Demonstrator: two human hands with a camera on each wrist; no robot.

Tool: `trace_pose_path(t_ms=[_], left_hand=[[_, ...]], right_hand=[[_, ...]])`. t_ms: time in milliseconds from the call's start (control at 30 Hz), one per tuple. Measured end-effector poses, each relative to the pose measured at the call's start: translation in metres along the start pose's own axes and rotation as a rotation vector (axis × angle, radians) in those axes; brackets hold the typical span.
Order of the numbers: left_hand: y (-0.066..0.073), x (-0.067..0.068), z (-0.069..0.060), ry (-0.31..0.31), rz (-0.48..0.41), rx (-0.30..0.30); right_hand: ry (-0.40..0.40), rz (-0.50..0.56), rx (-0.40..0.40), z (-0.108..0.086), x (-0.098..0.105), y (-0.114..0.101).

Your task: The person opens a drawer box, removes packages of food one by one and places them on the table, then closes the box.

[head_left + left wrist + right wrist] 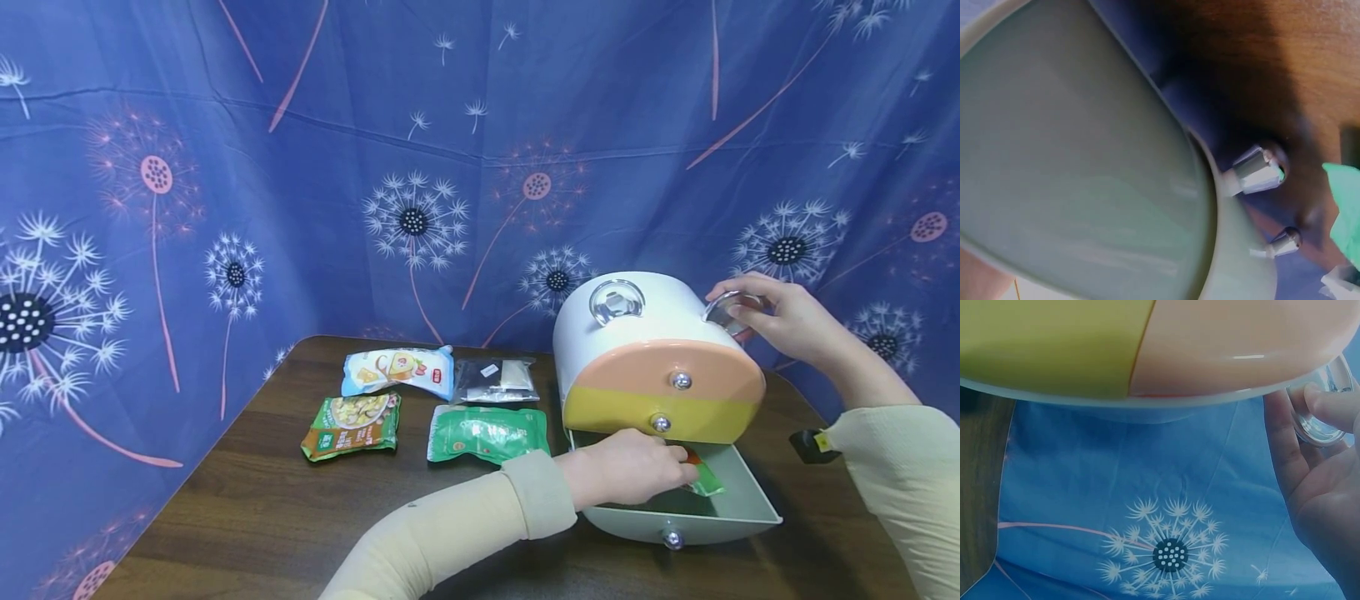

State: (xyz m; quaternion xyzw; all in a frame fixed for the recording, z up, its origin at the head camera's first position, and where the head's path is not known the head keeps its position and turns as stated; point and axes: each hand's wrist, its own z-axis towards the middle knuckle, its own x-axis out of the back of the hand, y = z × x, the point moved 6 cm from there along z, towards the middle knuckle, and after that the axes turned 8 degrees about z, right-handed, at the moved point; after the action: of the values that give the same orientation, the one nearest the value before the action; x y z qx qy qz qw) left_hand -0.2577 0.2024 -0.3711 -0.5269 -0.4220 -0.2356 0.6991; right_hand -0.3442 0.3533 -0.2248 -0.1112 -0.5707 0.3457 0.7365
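A small chest of drawers (652, 333) has a white body, orange and yellow drawer fronts, and a pulled-out grey-green bottom drawer (750, 487). My left hand (630, 467) reaches into that drawer, its bent fingers at a green and orange food packet (705, 479) that sticks out beyond them. Part of the packet is hidden by the hand. In the left wrist view the drawer (1085, 137) fills much of the picture. With my right hand (787, 317) I grip the round silver piece (731, 308) on the chest's upper right; the right wrist view shows thumb and fingers around the silver piece (1319, 419).
Left of the chest lie a green packet (487, 432), a clear bag (495, 381), a blue and white packet (401, 371) and a green and brown packet (352, 425). A small black object (813, 446) is by the right sleeve. A blue dandelion cloth (480, 167) hangs behind.
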Motion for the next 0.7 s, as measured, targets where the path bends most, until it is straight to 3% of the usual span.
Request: trace_pose_path(t_ms=[233,467,700], left_hand=[[-0.004,0.017,-0.005,0.044,0.064,0.031],[-0.003,0.026,-0.007,0.047,0.086,0.021],[-0.004,0.037,-0.012,0.11,0.106,0.012]], right_hand=[[-0.002,0.002,0.005,0.0,0.0,-0.001],[-0.002,0.006,0.011,0.0,0.0,-0.002],[0.012,0.007,0.023,0.0,0.0,-0.002]])
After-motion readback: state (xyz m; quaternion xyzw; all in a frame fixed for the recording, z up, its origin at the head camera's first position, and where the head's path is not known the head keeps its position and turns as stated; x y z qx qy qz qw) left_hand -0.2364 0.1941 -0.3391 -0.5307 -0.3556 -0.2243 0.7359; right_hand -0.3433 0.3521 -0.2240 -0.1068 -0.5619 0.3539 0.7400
